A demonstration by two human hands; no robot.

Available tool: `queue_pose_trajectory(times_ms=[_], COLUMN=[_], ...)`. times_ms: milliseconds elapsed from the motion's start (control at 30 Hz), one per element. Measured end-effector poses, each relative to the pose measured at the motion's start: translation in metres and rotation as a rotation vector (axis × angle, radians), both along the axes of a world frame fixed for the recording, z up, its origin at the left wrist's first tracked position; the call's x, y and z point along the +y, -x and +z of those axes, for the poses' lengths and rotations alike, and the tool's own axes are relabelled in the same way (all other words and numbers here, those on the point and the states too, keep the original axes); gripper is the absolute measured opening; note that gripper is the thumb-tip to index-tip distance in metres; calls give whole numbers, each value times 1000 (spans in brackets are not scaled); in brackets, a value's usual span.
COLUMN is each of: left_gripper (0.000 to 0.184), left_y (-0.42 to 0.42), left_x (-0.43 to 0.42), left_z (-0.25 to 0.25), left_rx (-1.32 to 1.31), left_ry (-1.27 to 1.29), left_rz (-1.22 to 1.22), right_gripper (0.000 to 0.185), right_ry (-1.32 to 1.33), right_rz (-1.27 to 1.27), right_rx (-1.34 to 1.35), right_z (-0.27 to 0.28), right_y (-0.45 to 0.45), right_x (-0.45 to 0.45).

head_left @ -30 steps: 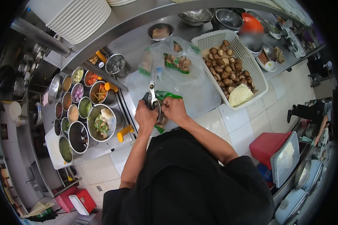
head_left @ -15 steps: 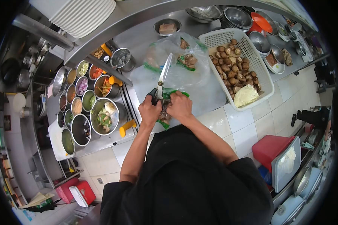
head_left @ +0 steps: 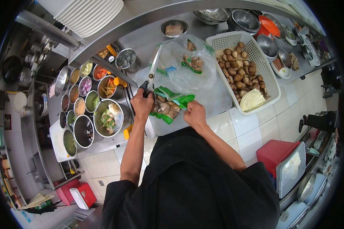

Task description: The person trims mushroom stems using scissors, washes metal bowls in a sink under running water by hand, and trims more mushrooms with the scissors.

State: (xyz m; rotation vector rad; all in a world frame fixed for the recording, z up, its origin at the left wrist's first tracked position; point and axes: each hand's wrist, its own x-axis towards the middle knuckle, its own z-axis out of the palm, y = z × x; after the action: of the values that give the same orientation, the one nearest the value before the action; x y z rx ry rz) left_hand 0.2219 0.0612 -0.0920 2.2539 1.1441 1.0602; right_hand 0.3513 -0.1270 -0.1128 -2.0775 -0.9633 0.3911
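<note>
Scissors (head_left: pixel 153 68): in left hand (head_left: pixel 142 105), blades pointing far | right hand (head_left: pixel 195 115): curled at packet's (head_left: pixel 167 106) right, I can't tell if gripping | packet: near side of board (head_left: pixel 218 97), between hands

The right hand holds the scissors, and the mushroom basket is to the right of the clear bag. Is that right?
Not quite: the head view shows the scissors in the left hand, not the right hand. The mushroom basket is indeed to the right of the clear bag.
</note>
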Motion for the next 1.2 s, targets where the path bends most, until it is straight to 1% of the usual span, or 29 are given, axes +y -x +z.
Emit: queue_pose_trajectory(times_ms=[33,67,133,233,333,467,533,600,633,733,833,867,900,933,1000,1033,1133,1167,1200], left_gripper=[17,16,16,15,15,16,20,26,27,26,24,23,27,26,24,20,22,26,26], left_y=[-2,-4,-5,-4,-3,2,10,24,28,48,82,89,94,99,105,106,110,111,111], left_x=[0,1,2,2,1,-5,-12,-23,-30,-51,-63,-67,-73,-78,-85,-89,-96,-97,-97], left_z=[4,6,9,7,-1,-1,10,21,22,50,49,48,53,57,66,74,81,80,81], left_rx=[-9,-18,-32,-87,-142,-212,-206,-195,-272,-361,-157,-94,-59,-3,108,200,205,214,232], left_ry=[5,10,149,286,321,334,451,572,614,821,743,710,599,526,374,369,200,143,140], left_rz=[-7,-15,-35,-77,-110,-62,-59,-56,-20,5,25,28,19,3,-38,-46,-117,-133,-137], right_gripper=[12,15,22,40,45,39,35,33,32,28,23,25,27,29,38,43,60,64,68], right_ry=[34,-21,-136,-426,-361,-216,-125,-88,-71,-213,-199,-269,-336,-401,-435,-452,-631,-639,-645], right_rz=[-1,-12,-30,205,474,631,686,646,626,485,351,284,209,124,188,220,281,288,294], right_rx=[37,-4,-89,-239,-290,-337,-310,-286,-274,-266,169,427,686,943,1168,1281,1357,1261,1165], right_z=[2,6,34,51,23,2,10,6,5,13,38,45,51,54,57,58,69,74,79], right_y=[2,4,9,5,-1,-11,-19,-25,-27,-25,-23,-21,-19,-18,-22,-23,-21,-18,-14], right_x=[-1,-4,-3,15,53,79,82,85,86,81,65,63,61,60,55,53,51,50,50])
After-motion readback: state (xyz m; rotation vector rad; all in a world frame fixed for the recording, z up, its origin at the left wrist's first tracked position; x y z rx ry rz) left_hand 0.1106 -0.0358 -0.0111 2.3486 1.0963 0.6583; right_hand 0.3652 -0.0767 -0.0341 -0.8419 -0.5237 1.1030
